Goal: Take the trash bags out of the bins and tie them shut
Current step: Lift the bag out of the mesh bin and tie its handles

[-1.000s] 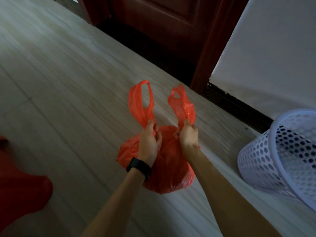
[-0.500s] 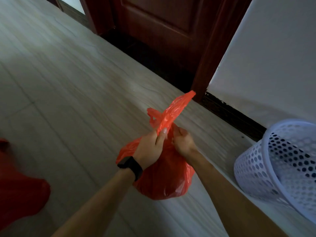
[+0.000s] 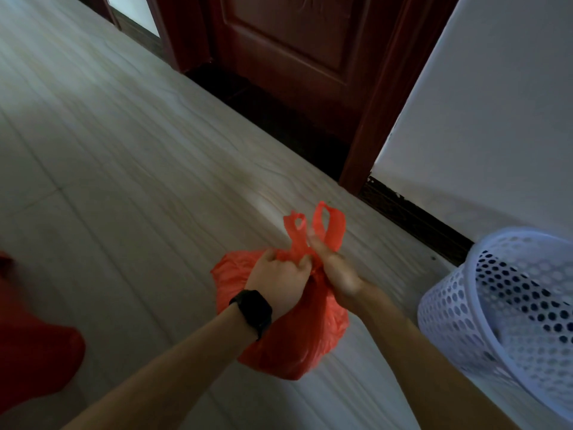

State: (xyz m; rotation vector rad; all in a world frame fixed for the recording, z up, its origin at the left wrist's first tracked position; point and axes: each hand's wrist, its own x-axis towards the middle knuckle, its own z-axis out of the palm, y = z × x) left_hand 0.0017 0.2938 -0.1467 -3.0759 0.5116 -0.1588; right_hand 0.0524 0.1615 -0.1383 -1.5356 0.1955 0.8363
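Observation:
A filled red trash bag (image 3: 307, 336) hangs in front of me above the pale floor. Its two handle loops (image 3: 313, 231) stick up, crossed together at the bag's neck. My left hand (image 3: 279, 280), with a black watch on the wrist, is closed on the left handle at the neck. My right hand (image 3: 335, 268) grips the right handle right beside it, the two hands touching. A white perforated plastic bin (image 3: 508, 315) stands tilted at the right, with no bag visible in it.
Another red bag or cloth (image 3: 34, 342) lies at the lower left edge. A dark red wooden door (image 3: 297, 57) and its frame stand ahead, a white wall (image 3: 496, 119) with a dark skirting board to the right.
The two handles, held apart a second ago, have been crossed and pulled together at the bag's neck. Both hands have moved in close to each other.

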